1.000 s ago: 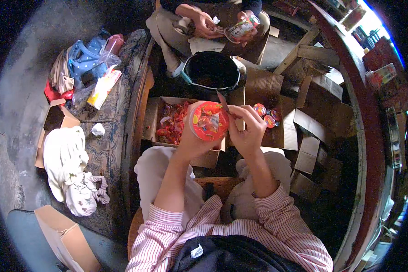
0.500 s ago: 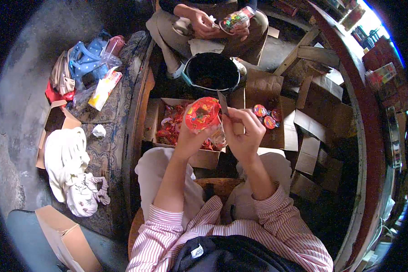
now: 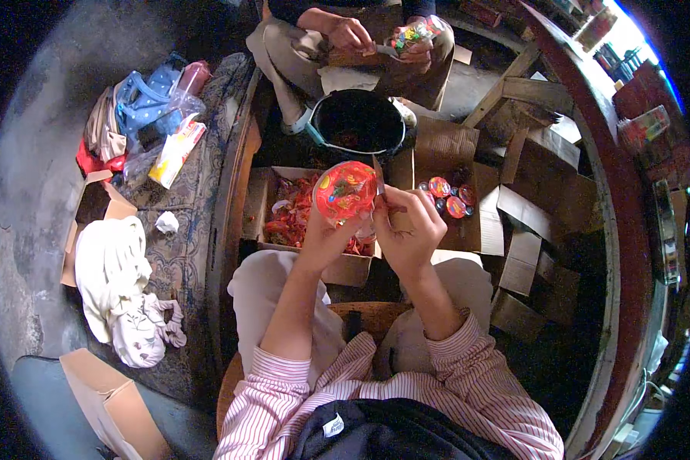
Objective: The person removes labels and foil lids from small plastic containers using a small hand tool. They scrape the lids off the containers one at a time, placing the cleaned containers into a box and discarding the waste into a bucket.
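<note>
Left grip (image 3: pixel 329 239) wrapped around red cup (image 3: pixel 346 189), right grip (image 3: pixel 412 230) pinching knife (image 3: pixel 378 175) beside it, both angled inward.

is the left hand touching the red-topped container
Touching. The head view shows the left hand gripping the red-topped container, thumb against its near side.

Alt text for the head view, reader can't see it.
A person's left hand holds a shiny round red package; the right hand holds a thin dark blade-like tool at its edge. Below is a brown cardboard box of crumpled red wrappers; beyond, a round black bucket.
</note>
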Demonstrator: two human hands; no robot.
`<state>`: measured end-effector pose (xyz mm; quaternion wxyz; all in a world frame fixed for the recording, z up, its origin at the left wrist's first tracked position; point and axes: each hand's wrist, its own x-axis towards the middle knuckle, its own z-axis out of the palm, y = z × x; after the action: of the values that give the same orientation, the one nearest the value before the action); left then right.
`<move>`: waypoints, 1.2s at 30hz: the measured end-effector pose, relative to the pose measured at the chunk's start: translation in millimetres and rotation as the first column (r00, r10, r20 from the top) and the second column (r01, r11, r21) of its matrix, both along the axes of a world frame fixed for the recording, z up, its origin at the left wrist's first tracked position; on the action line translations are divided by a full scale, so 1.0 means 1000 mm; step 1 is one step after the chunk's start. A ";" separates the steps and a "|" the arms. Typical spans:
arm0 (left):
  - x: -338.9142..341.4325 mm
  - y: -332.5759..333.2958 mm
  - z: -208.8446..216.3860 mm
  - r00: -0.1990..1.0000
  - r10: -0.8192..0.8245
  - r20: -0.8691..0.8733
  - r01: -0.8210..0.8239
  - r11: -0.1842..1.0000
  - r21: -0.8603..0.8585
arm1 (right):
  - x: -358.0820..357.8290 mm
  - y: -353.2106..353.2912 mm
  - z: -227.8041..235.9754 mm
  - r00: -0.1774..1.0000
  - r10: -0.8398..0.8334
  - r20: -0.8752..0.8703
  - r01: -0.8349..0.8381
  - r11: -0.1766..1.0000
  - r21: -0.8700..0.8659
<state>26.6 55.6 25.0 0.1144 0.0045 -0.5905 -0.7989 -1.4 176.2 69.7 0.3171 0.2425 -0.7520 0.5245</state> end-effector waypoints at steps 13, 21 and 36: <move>-0.003 -0.005 0.000 0.998 -0.008 -0.064 -0.004 0.983 -0.186 | -0.002 0.000 0.001 0.997 -0.004 -0.074 0.005 1.000 0.007; 0.000 -0.001 0.000 0.994 -0.088 -0.072 0.070 0.973 -0.218 | -0.007 0.004 -0.004 1.000 -0.001 -0.013 0.001 1.000 0.001; -0.002 0.000 0.006 0.996 -0.064 -0.066 0.044 0.964 -0.263 | -0.010 0.009 -0.002 0.999 0.007 0.038 -0.009 0.998 0.066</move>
<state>24.8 55.7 31.0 0.1138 -0.0561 -0.6860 -0.7165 -11.1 184.8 67.2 0.2926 0.2460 -0.7738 0.5051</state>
